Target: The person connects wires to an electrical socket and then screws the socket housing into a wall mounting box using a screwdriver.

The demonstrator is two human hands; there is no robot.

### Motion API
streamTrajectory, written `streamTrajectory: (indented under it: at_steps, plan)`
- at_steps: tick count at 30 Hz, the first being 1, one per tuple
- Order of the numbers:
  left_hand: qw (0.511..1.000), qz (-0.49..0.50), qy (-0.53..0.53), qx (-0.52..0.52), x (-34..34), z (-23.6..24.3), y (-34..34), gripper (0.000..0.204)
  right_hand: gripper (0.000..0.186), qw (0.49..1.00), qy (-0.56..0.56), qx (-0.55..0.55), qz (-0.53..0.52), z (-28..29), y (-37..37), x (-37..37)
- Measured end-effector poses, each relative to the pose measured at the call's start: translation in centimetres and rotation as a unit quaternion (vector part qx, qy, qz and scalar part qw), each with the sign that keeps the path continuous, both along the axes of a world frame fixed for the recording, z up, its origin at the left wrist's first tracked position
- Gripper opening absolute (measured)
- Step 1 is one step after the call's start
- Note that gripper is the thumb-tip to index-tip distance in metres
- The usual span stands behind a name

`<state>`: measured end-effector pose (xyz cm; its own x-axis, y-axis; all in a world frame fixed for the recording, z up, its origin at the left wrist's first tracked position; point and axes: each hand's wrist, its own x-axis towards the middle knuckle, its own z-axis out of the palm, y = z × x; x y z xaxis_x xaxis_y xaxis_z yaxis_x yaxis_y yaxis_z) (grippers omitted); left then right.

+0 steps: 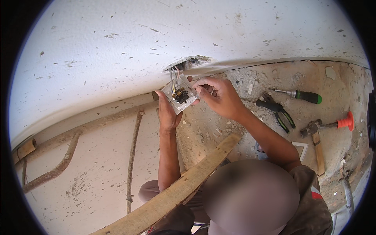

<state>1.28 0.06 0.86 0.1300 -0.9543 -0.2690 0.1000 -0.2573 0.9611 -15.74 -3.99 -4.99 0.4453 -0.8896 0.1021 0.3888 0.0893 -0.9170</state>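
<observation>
Filling the upper view, the white wall [117, 47] stands before you; a long wooden plank [172, 192] slants below. To your right lie a wooden-handled hammer [319, 156] and black-and-green pliers [276, 107]. Your right hand [221, 98] is half-curled, thumb and forefinger close together at the faceplate's right edge; whether they grip anything, you cannot tell. Your left hand [167, 111] cradles the white electrical faceplate [190, 98], thumb along its left edge, just below the wall's hole [192, 62]. Its wired back faces up at you, the near-square outline set cornerwise, long axis unclear. Thin wires [172, 78] run from hole to plate.
</observation>
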Motion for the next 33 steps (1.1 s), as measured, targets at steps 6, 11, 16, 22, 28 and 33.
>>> streamTrajectory:
  at_steps: [6, 11, 16, 22, 28, 33]
  plan:
    - [1.000, 0.003, -0.015, -0.015, -0.1, 0.0, 0.3, 0.081, 0.014, 0.999, 0.025, -0.020, -0.041, 0.8, -0.1, 0.0]
    - [0.999, 0.024, -0.035, -0.010, -1.1, 0.5, 0.6, 0.080, 0.017, 0.993, 0.026, -0.070, -0.089, 0.9, -0.6, 0.4]
    - [0.999, 0.032, -0.035, -0.013, -1.7, 0.8, 0.8, 0.080, 0.023, 0.988, 0.051, -0.102, -0.107, 2.1, -0.6, 0.0]
    - [0.999, 0.045, -0.008, -0.006, -2.3, 0.8, 1.1, 0.086, 0.028, 0.982, 0.056, -0.123, -0.131, 2.3, -0.4, 0.1]
    - [0.998, 0.063, 0.029, 0.011, -2.0, 0.3, 1.5, 0.080, 0.030, 0.980, 0.112, -0.110, -0.123, 2.9, -0.9, 0.8]
    - [0.991, 0.082, 0.100, 0.031, -3.5, 0.5, 1.5, 0.078, 0.035, 0.941, 0.273, -0.172, -0.099, 4.9, -2.2, 1.6]
